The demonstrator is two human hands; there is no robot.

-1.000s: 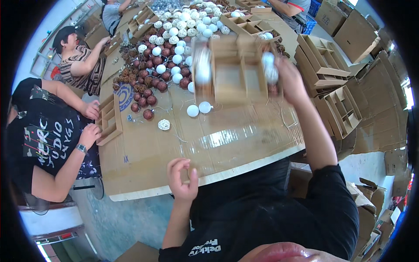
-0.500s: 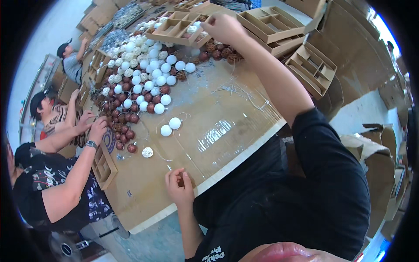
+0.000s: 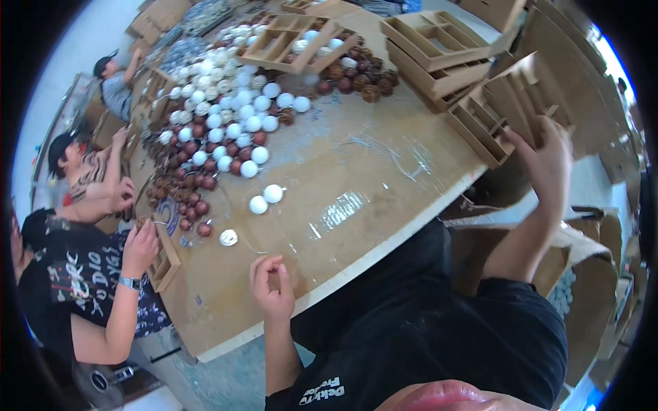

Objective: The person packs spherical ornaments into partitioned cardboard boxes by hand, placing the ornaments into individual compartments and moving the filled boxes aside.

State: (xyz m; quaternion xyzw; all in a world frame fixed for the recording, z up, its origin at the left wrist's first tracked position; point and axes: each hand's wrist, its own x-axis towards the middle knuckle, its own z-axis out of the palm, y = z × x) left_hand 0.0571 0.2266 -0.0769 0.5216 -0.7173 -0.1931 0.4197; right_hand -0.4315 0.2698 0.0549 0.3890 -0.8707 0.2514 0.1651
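"Where is the divided tray?"

"Up at the right, past the edge of the tabletop, tilted in the right hand. A second tray is just beside it on the left; whether the two touch, I can't tell."

"And the fingers?"

"On the right hand they are closed around the near end of the divided tray: thumb toward the second tray, the others on the far right, so the thing rises up and away from between them. The exact contact is partly hidden. The left hand hangs by the tabletop's front edge, fingers loosely curled, thumb apart, nothing in them."

"How would you expect the tray to handle?"

"Light, I'd judge. It looks like thin brown board, so one hand seems plenty."

"Stiff or floppy?"

"Fairly stiff along the outer walls, where the dividers brace them, though a hard squeeze in mid-wall could bow one. The dull surface shouldn't slip much."

"So where to take hold?"

"By an outer wall near a corner, thumb flat on one face, fingers on the other. I'd keep off the thin dividers; they look the likeliest part to bend or pull loose."
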